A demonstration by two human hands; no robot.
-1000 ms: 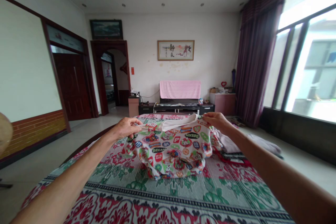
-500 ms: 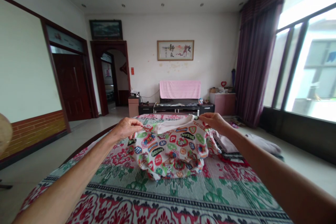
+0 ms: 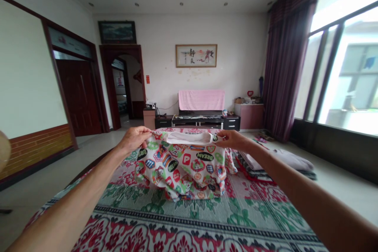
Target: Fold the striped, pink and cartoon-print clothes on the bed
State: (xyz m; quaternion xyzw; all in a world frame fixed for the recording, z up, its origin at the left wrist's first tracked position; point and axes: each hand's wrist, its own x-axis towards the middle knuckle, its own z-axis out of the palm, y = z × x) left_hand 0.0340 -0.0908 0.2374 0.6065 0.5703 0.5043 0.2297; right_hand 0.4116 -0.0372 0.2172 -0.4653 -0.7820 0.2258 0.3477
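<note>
Between my hands hangs a white shirt [image 3: 186, 161] with colourful cartoon badges and a plain white neckband. My left hand [image 3: 137, 138] pinches it at the left shoulder, and my right hand [image 3: 232, 139] grips the right shoulder beside the collar. The collar is pulled fairly straight, while the lower part sags in folds and rests on a flowered cloth [image 3: 174, 226]. One sleeve droops below my right hand.
A stack of folded clothes [image 3: 289, 161] lies on the right of the cloth, behind my right forearm. Beyond the far edge stand a low black TV cabinet [image 3: 232, 122] and a screen draped with a pink towel [image 3: 201, 99]. A window [image 3: 348, 75] is on the right.
Both hands have shifted left with the shirt. Its collar has gone from slanted and bunched to level and stretched out, and the left shoulder is raised.
</note>
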